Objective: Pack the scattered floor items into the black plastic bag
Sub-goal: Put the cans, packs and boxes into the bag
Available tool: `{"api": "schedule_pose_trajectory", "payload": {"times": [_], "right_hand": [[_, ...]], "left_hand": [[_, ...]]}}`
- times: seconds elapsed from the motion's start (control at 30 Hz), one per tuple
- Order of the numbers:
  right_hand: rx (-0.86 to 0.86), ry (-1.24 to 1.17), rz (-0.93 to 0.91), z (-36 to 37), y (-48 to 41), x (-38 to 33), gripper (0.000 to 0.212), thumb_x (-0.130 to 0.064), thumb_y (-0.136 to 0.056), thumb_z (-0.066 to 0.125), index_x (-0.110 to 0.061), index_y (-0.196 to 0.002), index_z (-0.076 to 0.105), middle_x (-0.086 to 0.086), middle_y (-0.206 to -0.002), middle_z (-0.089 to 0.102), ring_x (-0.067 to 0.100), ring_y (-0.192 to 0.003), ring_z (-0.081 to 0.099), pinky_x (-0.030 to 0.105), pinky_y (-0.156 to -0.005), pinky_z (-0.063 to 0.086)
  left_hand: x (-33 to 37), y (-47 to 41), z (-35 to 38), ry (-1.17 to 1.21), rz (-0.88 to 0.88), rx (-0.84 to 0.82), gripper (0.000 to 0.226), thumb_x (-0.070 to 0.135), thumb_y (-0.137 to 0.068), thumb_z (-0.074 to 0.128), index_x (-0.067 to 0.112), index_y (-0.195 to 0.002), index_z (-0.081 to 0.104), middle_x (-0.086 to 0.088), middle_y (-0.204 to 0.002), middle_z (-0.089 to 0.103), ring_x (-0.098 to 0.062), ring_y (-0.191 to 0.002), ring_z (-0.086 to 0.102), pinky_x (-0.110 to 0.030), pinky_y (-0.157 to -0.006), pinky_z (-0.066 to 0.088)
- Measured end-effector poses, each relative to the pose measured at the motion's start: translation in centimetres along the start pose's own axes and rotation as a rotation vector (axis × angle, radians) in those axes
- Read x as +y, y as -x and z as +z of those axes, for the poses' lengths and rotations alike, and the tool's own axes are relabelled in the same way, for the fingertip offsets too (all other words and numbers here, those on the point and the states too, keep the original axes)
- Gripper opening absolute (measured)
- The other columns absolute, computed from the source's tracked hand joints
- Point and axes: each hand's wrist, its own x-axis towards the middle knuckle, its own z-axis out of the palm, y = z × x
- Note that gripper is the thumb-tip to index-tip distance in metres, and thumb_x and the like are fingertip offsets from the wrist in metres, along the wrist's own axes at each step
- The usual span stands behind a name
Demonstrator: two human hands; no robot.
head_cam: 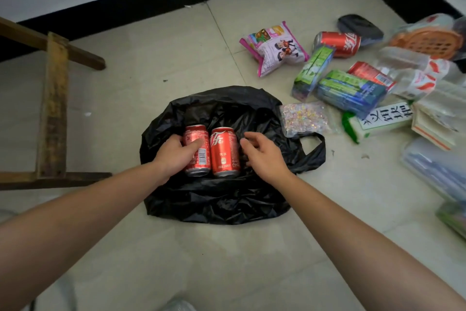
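**A:** Though the wooden frame [53, 106] lies off to the left, is it in the person's way?

**B:** No. It is apart from the black plastic bag [216, 199], which is spread on the floor [176, 260]. The left hand [174, 156] has its grip clamped over the left can [201, 162], with the fingers curled across the top.

**A:** How should that can be settled?

**B:** It should be slid toward the far fold so it cannot roll. The right can [224, 151] lies touching it. Whether the two are inside the bag or only on top of it cannot be told.

**A:** And the right hand [264, 156]?

**B:** It is just beside the right can, grip apart, fingers loosely bent and holding nothing. It would do best to lift the bag's edge near the handle loop [312, 149] and keep the mouth wide.

**A:** What comes next?

**B:** Probably the bead packet [305, 119] at the bag's right rim. After that come the third can [338, 43] and the green boxes [350, 91], with heavy things going in low.
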Motion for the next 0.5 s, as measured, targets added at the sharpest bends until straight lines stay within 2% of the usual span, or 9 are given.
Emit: {"api": "schedule_pose_trajectory", "payload": {"times": [0.1, 0.17, 0.3, 0.4, 0.5], "right_hand": [[0.207, 0.072, -0.102, -3.6, -0.4, -0.2, 0.027, -0.031, -0.099, 0.057, -0.019, -0.121, 0.068, -0.004, -0.105, 0.069, 0.011, -0.098, 0.063, 0.029, -0.094, 0.049], [0.357, 0.119, -0.118, -6.3, -0.9, 0.3, 0.023, -0.029, -0.098, 0.057, -0.021, -0.115, 0.07, -0.002, -0.104, 0.069, 0.012, -0.094, 0.063, 0.03, -0.09, 0.048], [0.547, 0.193, -0.046, -11.0, -1.7, 2.2, 0.025, -0.029, -0.096, 0.056, -0.02, -0.115, 0.07, 0.006, -0.115, 0.068, 0.02, -0.104, 0.063, 0.033, -0.095, 0.048], [0.536, 0.266, 0.134, -13.4, -2.6, 3.8, 0.045, -0.04, -0.096, 0.057, -0.014, -0.132, 0.06, 0.016, -0.134, 0.057, 0.032, -0.125, 0.052, 0.036, -0.106, 0.038], [0.471, 0.376, 0.222, -13.8, -3.4, 5.0, 0.07, -0.052, -0.095, 0.053, -0.007, -0.147, 0.043, 0.024, -0.145, 0.046, 0.04, -0.136, 0.039, 0.042, -0.112, 0.029]], "left_hand": [[2.3, 0.4, 0.9, -0.383, 0.256, 0.216, 0.061, 0.052, -0.09, 0.058, 0.014, -0.136, 0.047, -0.011, -0.131, 0.051, -0.029, -0.122, 0.05, -0.041, -0.099, 0.044], [4.3, 0.8, 1.8, -0.513, 0.48, 0.273, 0.055, 0.05, -0.092, 0.055, 0.015, -0.134, 0.049, -0.01, -0.128, 0.051, -0.029, -0.123, 0.046, -0.043, -0.098, 0.043], [7.6, 0.5, 4.7, -0.633, 0.736, 0.206, 0.049, 0.045, -0.093, 0.054, 0.015, -0.133, 0.053, -0.008, -0.123, 0.052, -0.028, -0.118, 0.047, -0.045, -0.096, 0.044], [8.7, 0.3, 7.4, -0.863, 0.879, 0.088, 0.057, 0.051, -0.094, 0.048, 0.02, -0.142, 0.045, -0.01, -0.139, 0.045, -0.029, -0.132, 0.037, -0.046, -0.104, 0.036], [8.2, -0.3, 10.0, -1.139, 0.807, -0.06, 0.065, 0.057, -0.097, 0.035, 0.025, -0.153, 0.026, -0.012, -0.161, 0.02, -0.031, -0.148, 0.015, -0.05, -0.116, 0.021]]}}
